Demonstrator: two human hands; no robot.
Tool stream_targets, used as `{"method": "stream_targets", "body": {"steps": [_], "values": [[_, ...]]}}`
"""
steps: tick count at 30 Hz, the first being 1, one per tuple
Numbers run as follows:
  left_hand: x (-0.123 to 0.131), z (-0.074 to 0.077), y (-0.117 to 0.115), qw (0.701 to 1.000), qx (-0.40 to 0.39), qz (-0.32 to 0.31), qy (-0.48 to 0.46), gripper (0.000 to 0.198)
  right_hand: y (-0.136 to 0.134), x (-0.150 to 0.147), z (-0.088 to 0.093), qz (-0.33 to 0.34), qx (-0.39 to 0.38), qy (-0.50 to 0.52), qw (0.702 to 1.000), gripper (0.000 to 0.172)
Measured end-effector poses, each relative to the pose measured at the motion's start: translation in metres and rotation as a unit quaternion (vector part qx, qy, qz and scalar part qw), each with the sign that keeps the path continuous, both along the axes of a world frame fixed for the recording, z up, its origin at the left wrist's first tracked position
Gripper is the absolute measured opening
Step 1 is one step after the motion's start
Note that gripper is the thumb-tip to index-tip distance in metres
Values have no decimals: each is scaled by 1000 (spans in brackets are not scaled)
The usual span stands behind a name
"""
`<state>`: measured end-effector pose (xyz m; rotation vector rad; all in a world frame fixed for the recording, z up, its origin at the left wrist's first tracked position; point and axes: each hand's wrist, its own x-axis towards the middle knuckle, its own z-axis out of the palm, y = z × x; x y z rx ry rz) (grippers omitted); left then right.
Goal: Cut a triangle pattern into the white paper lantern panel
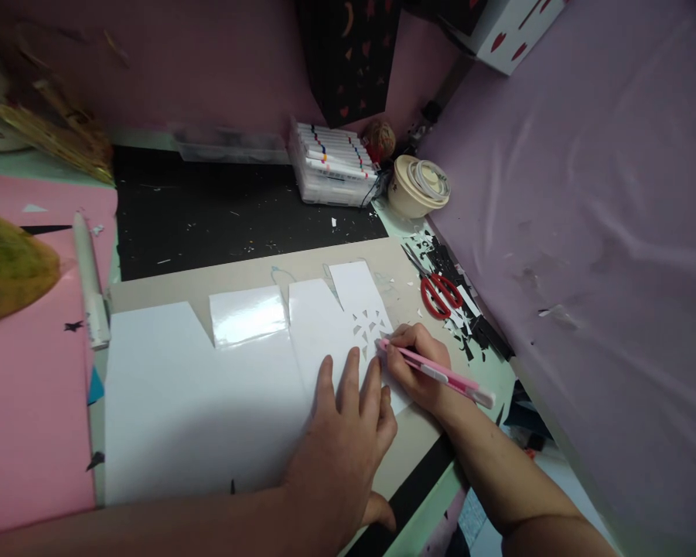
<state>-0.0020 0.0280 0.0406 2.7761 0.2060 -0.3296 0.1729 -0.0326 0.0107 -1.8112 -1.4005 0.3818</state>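
A large sheet of white paper (209, 418) with notched flaps along its far edge lies on a beige board (406, 282). Toward its right side is a cluster of small cut-out shapes, mostly triangles. My left hand (348, 418) rests flat on the paper, fingers spread, just below and left of those holes. A pink craft knife (441, 371) is gripped in my right hand (421, 360), its tip down at the right edge of the cut-outs. The blade itself is too small to make out.
Red-handled scissors (439, 295) lie among black and white paper scraps (469, 321) at the right. Behind stand a case of markers (339, 162) and a cream bowl (417, 186). Pink paper (29, 402) and a white pen-like tool (90, 278) are at the left.
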Motion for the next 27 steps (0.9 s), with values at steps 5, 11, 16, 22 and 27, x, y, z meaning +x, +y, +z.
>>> {"method": "stream_targets", "body": {"steps": [5, 11, 16, 22, 27], "values": [[1, 2, 1, 1000, -2, -3, 3, 106, -1, 4, -4, 28, 18, 6, 999, 17], [2, 0, 2, 1000, -2, -8, 3, 107, -1, 7, -5, 47, 31, 18, 998, 18], [0, -1, 1, 1000, -2, -9, -6, 106, 0, 8, -4, 63, 40, 10, 997, 19], [0, -3, 1, 1000, 4, -10, -7, 106, -1, 9, -2, 68, 35, 9, 997, 18], [0, -1, 1, 1000, 4, -11, -9, 105, 0, 11, -1, 65, 33, 3, 997, 18]]}}
